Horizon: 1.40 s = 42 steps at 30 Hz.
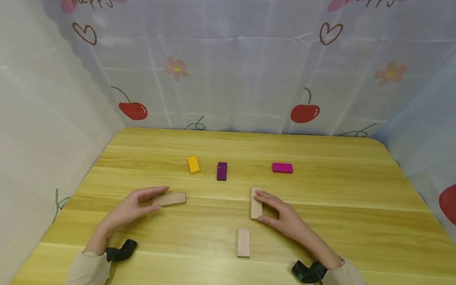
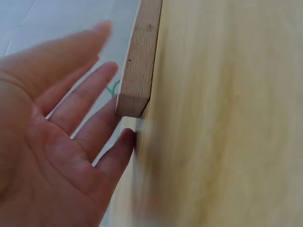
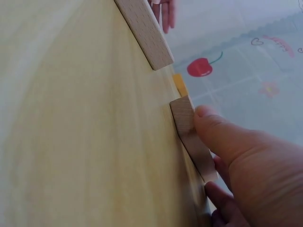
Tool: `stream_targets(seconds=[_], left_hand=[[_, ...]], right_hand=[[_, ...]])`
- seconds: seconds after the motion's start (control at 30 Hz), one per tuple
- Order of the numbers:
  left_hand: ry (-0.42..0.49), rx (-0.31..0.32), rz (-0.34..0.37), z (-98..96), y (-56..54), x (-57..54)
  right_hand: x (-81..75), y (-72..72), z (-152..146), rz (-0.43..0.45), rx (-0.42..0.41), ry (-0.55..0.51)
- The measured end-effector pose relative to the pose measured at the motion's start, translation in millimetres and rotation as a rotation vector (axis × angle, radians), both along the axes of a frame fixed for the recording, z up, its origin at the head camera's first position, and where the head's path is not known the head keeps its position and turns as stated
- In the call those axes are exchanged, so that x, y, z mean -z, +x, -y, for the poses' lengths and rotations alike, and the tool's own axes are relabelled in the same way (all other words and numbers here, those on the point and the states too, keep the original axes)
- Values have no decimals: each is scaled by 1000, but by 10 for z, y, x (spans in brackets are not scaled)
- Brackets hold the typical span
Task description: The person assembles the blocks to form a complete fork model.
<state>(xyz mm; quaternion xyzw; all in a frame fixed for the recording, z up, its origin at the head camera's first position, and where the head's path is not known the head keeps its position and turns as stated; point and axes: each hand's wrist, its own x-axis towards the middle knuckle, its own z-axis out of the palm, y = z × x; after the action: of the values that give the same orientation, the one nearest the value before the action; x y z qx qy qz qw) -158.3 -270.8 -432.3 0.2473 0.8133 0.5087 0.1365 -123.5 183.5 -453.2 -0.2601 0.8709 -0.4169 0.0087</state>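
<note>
Around the near end of a plain wooden block (image 1: 174, 199) on the left of the table is my left hand (image 1: 133, 206), thumb and fingers spread apart. In the left wrist view the palm faces the end of that block (image 2: 139, 56), and the thumb stands away from it. My right hand (image 1: 285, 215) holds another plain wooden block (image 1: 255, 208) lying lengthwise away from me, thumb near its close end, fingers toward the far end. The right wrist view has the thumb against this block (image 3: 191, 127). A third plain block (image 1: 244, 242) lies closer to me, untouched.
Beyond the hands lie a yellow block (image 1: 194, 164), a purple block (image 1: 221, 171) and a magenta block (image 1: 282, 168). The wooden table (image 1: 338, 178) backs onto a printed curtain (image 1: 231, 79), with pale cloth at both sides.
</note>
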Motion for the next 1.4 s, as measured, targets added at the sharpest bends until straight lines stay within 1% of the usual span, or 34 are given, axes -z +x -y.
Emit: stream_targets(seconds=[0.1,0.2,0.27,0.33,0.5,0.67,0.77,0.87,0.97,1.07,1.23,1.4], left_hand=[[-27,0,-4,44,-6,33],[-34,-10,2,80,-6,58],[-33,-22,-1,97,-7,75],[-51,-43,-11,106,-1,83],[-135,-103,-64,96,31,81],[-190,-145,-151,55,34,67],[-195,-145,-189,25,8,66],[-170,-139,-180,-23,-22,44],[-125,-137,-147,-148,-78,-11],[-75,-118,-134,-364,-164,-91],[-28,-40,-158,-798,-323,-204],[2,17,-186,-1228,-445,-255]], right_hand=[[-1,-3,-4,-6,-1,-8],[0,-4,-7,-12,2,-15],[3,-2,-7,-11,7,-21],[7,2,-4,-6,10,-23],[27,15,0,2,13,-15],[17,6,1,-8,11,-20],[8,-2,-4,-7,11,-22],[0,-8,-3,-3,8,-18],[-4,-8,-5,-2,9,-18],[-6,-7,-10,-4,12,-22],[-10,-3,-12,0,15,-17],[0,2,-6,-8,9,-17]])
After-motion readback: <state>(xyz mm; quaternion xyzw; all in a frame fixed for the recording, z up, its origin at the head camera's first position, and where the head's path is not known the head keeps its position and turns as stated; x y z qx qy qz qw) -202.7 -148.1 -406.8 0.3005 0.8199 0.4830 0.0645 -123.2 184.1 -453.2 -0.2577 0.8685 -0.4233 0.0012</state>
